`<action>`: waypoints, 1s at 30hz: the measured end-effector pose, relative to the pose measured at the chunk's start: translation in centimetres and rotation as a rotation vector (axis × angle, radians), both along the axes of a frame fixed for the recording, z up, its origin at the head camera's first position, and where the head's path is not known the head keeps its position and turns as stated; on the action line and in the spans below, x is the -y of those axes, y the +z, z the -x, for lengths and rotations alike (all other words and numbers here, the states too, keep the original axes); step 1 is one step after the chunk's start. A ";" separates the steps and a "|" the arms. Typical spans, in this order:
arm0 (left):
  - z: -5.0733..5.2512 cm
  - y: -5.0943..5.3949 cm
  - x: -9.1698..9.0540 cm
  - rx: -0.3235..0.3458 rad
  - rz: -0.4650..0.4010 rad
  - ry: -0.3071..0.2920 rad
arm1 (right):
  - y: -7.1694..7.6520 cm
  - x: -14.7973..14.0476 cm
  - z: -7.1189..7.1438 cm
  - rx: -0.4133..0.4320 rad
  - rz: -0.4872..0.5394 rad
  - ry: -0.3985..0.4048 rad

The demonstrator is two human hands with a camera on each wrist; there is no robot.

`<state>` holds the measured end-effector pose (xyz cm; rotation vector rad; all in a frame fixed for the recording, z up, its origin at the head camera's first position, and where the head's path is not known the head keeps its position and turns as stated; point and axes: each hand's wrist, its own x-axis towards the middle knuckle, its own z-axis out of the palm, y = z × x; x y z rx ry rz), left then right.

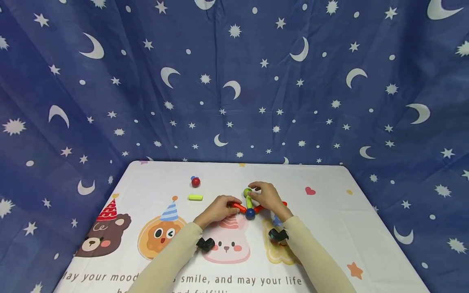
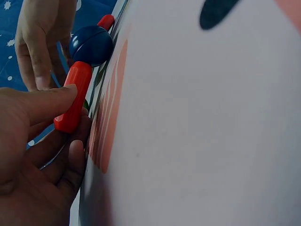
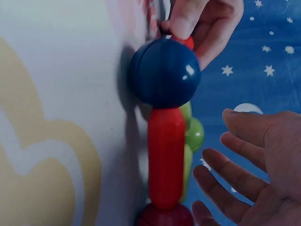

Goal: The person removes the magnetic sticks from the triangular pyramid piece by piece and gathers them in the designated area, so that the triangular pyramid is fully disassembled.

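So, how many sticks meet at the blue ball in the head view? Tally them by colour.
Red sticks: 2
Green stick: 1
Total: 3

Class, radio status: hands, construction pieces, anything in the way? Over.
Left hand pinches red rod; right hand, fingers spread, near green ball. That rod's end against blue ball. Loose lime rod, red ball apart, left; no obstruction seen.

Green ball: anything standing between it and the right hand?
Nothing visible does. In the right wrist view, the right hand is right beside the green ball, with only the curtain showing behind the gap. The blue ball lies away from that gap.
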<state>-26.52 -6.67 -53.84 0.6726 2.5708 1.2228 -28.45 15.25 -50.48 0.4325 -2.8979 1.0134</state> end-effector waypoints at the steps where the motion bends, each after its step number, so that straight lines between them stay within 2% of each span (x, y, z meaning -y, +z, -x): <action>1: 0.0 0.0 0.0 -0.003 -0.002 -0.002 | 0.1 0.0 -0.2 -0.004 0.002 0.000; 8: 0.4 0.0 -0.1 -0.053 -0.008 -0.007 | 0.8 -0.2 -1.8 -0.045 -0.004 -0.002; 14: 0.3 -0.1 0.0 -0.020 0.000 -0.002 | 0.7 -0.6 -3.9 -0.054 0.000 0.016; 17: 0.3 0.0 0.0 -0.029 0.002 -0.012 | 0.6 -0.8 -4.6 -0.047 -0.004 0.019; 23: 0.1 0.4 -0.2 -0.041 0.008 -0.020 | 0.3 -0.9 -5.3 -0.048 -0.050 0.021; 30: -0.1 -0.2 -0.3 -0.036 0.005 -0.031 | -0.5 -0.7 -5.8 -0.046 -0.086 0.035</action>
